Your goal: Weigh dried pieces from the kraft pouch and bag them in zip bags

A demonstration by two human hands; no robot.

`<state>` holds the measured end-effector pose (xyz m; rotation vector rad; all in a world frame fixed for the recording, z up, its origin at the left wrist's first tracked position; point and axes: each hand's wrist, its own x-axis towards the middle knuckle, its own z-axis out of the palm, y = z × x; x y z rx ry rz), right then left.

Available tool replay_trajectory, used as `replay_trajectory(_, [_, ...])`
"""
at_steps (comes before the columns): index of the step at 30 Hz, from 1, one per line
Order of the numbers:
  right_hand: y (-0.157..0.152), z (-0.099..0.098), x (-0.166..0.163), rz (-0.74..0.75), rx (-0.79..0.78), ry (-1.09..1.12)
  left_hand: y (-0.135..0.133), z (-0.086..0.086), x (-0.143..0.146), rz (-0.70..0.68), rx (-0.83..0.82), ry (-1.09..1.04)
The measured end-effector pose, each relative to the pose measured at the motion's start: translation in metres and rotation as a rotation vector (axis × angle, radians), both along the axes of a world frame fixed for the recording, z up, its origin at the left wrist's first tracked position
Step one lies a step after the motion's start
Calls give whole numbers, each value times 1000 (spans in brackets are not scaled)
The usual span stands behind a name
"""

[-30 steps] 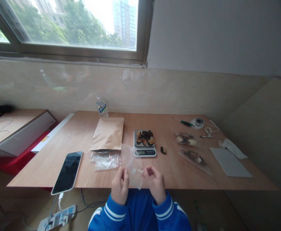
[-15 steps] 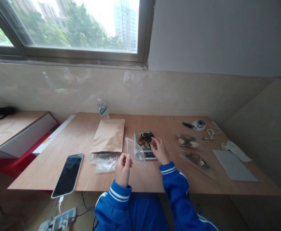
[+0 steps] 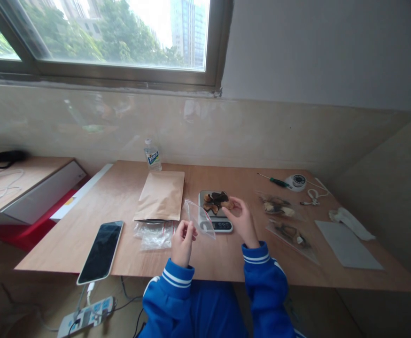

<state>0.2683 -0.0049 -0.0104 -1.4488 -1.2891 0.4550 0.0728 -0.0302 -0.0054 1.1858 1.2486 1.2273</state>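
My left hand (image 3: 183, 241) is closed on the edge of a clear zip bag (image 3: 205, 224), which tilts up to the right in front of the scale. A small digital kitchen scale (image 3: 222, 226) lies flat on the table, its buttons facing me. Dried brown and black pieces (image 3: 215, 198), perhaps dried mushrooms, are heaped on its plate. My right hand (image 3: 242, 220) is at the plate's right edge, with thumb and fingers around a light brown dried piece (image 3: 228, 205). The bag partly covers the scale's left front.
A brown paper pouch (image 3: 161, 195) lies left of the scale, with clear plastic bags (image 3: 155, 236) before it. Filled bags (image 3: 277, 206) sit to the right, near grey paper (image 3: 346, 244). A phone (image 3: 101, 253), bottle (image 3: 152, 157), screwdriver (image 3: 277, 181) and white camera (image 3: 298, 182) also lie around.
My right hand has drawn back a little to the right from the heap, with a dried piece between its fingers. The left hand still holds the bag. The view has shifted slightly.
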Motion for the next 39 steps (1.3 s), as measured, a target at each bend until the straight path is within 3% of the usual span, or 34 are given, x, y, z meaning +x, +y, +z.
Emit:
replay_trajectory(4, [-20,56,-28,269,99,-220,-3,3,4,20,40,-46])
replay_trajectory(7, [-27,71,-39,375,80,-340,-5,6,3,68,74,-69])
replay_trajectory(10, [-16,52,-35,271,58,-302,-6,6,0,88,72,-79])
replay_trajectory(14, [15,-1,-25,68,-36,-381,-6,2,-1,83,45,-88])
replay_trajectory(17, [32,-34,-24,31,-125,-482,-6,2,1,67,41,-74])
replay_trajectory(20, [38,-49,-27,26,-116,-518,-7,4,1,57,51,-62])
replay_trajectory(27, [34,-49,-21,-13,-49,-457,-7,4,0,66,44,-63])
replay_trajectory(32, [31,-40,-16,14,17,-294,-7,3,1,44,40,-66])
replay_trajectory(35, [29,-25,-17,12,56,-186,-7,2,1,40,41,-64])
replay_trajectory(39, [19,11,-28,105,61,90,-5,0,2,24,33,-73])
